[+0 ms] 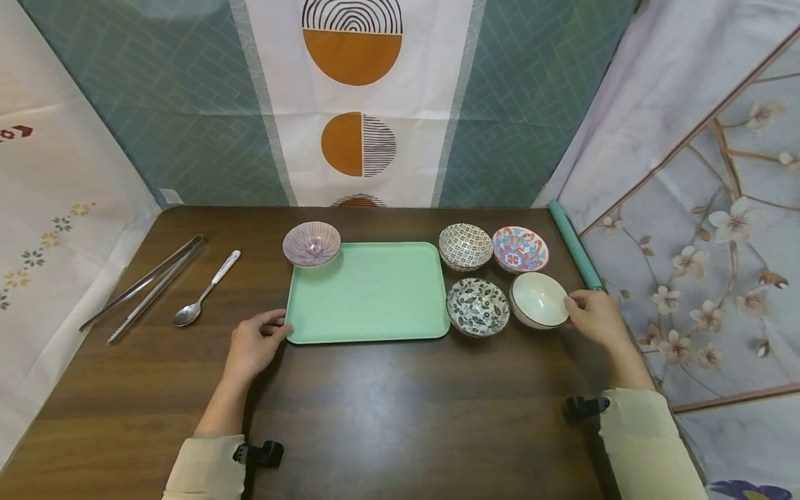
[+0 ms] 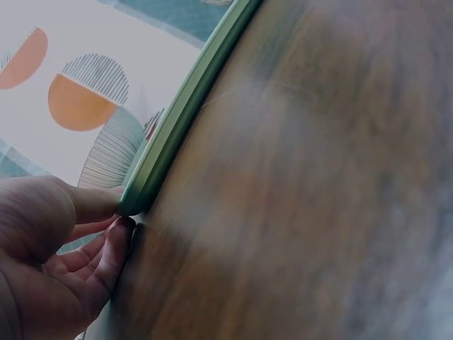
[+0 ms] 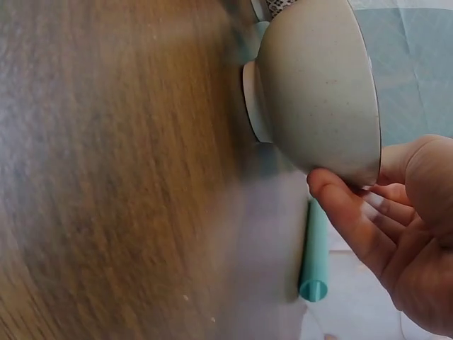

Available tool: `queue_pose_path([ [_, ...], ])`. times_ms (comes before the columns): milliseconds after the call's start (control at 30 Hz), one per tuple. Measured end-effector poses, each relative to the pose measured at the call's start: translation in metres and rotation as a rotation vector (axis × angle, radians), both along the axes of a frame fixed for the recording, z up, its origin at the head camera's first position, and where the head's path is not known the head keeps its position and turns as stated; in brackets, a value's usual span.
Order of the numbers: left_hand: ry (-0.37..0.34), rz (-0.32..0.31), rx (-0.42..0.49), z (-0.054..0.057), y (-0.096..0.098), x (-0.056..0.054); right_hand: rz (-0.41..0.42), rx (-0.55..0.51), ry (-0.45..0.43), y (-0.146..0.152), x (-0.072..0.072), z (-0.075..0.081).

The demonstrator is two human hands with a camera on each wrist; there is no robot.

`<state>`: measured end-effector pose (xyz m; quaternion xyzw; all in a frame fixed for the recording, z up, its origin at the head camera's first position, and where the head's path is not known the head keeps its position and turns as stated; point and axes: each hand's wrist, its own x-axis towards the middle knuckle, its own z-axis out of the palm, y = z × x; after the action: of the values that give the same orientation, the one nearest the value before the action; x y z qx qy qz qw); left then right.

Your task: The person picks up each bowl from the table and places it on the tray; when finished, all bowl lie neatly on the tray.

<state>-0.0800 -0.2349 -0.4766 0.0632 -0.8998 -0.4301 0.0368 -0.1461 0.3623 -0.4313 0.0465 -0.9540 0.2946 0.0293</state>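
My left hand (image 1: 256, 344) pinches the near left corner of a mint-green tray (image 1: 369, 292); in the left wrist view its thumb and a finger meet at the tray's rim (image 2: 166, 145). At the far right, my right hand (image 1: 596, 316) grips the rim of a plain white bowl (image 1: 539, 300). The right wrist view shows this bowl's pale outer side (image 3: 322, 92) upright, its foot close over the table. Left of it is a black-and-white floral bowl (image 1: 478, 307). A purple striped bowl (image 1: 311, 244) overlaps the tray's far left corner.
Behind the white bowl stand a red-and-blue patterned bowl (image 1: 521, 249) and a brown-and-white patterned bowl (image 1: 465, 247). Metal tongs (image 1: 146, 285) and a spoon (image 1: 206, 290) lie at the left of the wooden table (image 1: 387, 417). A teal tube (image 1: 573, 244) runs along the right edge.
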Motion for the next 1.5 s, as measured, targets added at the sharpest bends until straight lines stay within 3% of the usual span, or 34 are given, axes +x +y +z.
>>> queue_pose_path([
  [300,-0.015,0.014,0.005,-0.001,-0.003,0.003,-0.009,-0.055,0.027,-0.005,-0.004,0.027],
  [467,0.019,0.012,-0.001,-0.004,-0.003,0.002,-0.007,-0.041,0.041,-0.023,-0.007,0.048],
  [600,0.033,0.011,0.013,-0.005,0.0,0.002,0.034,-0.064,0.072,-0.046,-0.014,0.057],
  [1000,0.033,0.007,-0.013,-0.004,0.001,0.009,0.214,-0.139,0.105,-0.133,-0.044,0.053],
  [1500,0.021,0.081,0.041,-0.005,0.003,0.014,0.369,-0.146,0.039,-0.252,-0.054,0.023],
])
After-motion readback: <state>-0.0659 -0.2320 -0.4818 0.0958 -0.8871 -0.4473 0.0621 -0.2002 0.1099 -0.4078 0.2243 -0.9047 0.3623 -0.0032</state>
